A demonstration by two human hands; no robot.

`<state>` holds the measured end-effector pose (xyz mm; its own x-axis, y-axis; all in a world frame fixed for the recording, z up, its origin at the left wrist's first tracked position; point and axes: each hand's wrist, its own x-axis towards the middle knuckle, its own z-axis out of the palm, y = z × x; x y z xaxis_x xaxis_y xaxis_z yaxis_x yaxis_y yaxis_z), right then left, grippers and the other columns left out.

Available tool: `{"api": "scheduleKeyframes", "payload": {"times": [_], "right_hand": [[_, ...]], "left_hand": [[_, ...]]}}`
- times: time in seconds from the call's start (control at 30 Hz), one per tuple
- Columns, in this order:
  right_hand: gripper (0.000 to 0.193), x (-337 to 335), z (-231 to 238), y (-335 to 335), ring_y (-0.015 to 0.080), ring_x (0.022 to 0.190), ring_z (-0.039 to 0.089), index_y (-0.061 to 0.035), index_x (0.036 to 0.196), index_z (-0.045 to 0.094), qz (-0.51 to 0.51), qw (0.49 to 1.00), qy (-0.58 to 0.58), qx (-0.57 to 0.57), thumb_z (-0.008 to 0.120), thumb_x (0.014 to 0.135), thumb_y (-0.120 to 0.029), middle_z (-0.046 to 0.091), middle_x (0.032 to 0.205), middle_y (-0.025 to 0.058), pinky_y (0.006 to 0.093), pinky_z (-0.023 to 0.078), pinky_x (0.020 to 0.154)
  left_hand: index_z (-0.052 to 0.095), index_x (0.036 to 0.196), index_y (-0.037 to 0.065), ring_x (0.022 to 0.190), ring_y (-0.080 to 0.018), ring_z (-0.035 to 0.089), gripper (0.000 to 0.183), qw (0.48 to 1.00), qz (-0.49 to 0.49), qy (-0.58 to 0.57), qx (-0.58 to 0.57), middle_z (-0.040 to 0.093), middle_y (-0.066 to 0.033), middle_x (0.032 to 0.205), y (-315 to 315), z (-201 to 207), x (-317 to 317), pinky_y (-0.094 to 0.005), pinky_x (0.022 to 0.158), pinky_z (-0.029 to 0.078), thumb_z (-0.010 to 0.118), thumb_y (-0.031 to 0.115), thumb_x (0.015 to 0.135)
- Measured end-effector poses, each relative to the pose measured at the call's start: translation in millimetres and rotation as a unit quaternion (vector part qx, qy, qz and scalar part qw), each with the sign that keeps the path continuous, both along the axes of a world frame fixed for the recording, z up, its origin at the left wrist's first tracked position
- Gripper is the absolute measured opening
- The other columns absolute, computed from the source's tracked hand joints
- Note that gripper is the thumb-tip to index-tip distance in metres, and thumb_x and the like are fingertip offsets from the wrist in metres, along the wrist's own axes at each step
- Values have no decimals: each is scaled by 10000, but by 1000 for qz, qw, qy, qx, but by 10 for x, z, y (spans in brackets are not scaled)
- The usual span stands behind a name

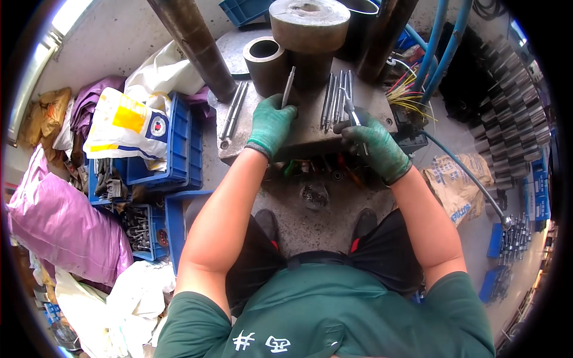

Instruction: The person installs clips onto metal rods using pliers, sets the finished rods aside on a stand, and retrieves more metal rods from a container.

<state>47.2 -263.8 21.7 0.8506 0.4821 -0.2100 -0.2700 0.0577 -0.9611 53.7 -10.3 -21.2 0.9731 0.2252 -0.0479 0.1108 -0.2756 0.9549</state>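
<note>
My left hand (270, 126), in a green glove, is closed round a slim stepped metal rod (289, 83) that points up and away. My right hand (375, 142), gloved the same, grips a slim silver tool (351, 107) with a forked-looking tip. Its lower end sticks out below the fingers; its exact kind is unclear. Both hands are over the front of a thick metal plate (310, 138). A pair of metal rods (234, 110) lies left of my left hand. Several more rods (329, 98) lie side by side just beyond my right hand.
A hollow cylinder (264, 52) and a thick round block (310, 27) stand behind, between two steel columns (194, 45). Blue crates (179, 143) and a purple sack (65, 221) crowd the left. Right are thin wires (407, 95), a paper sack (456, 185) and stacked metal cylinders (507, 101).
</note>
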Motion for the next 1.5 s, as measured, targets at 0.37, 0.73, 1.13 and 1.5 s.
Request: {"api": "scheduleKeyframes", "payload": {"times": [0.37,0.73,1.13,1.5], "right_hand": [[760,-110,57,13,213,1157,614,65,1515,456,36,988,-82,-123,766,849,-131,647,1296,131,327,492,1024],[608,-51,33,24,358,1060,629,-120,1306,705,10,749,-515,-417,725,704,-39,692,1168,142,441,536,956],[611,-16,14,36,356,1064,632,-129,1317,707,23,730,-531,-429,708,716,-17,702,1187,132,447,537,961],[605,-23,11,48,350,1073,637,-144,1323,707,26,724,-530,-441,717,731,-20,705,1191,115,444,542,958]], "left_hand": [[733,1134,-23,906,-289,728,354,998,-5,41,39,763,-202,993,74,-42,91,-384,858,561,783,197,861],[709,1214,-27,793,-153,657,331,997,-41,35,53,747,-94,948,51,-25,59,-306,745,542,706,130,923],[713,1185,-25,881,-219,696,297,997,-75,28,15,754,-158,991,-42,120,-100,-346,851,555,684,125,931],[722,1142,-18,818,-157,667,237,996,-84,20,-37,748,-105,942,-33,114,-127,-307,786,550,680,98,940]]}}
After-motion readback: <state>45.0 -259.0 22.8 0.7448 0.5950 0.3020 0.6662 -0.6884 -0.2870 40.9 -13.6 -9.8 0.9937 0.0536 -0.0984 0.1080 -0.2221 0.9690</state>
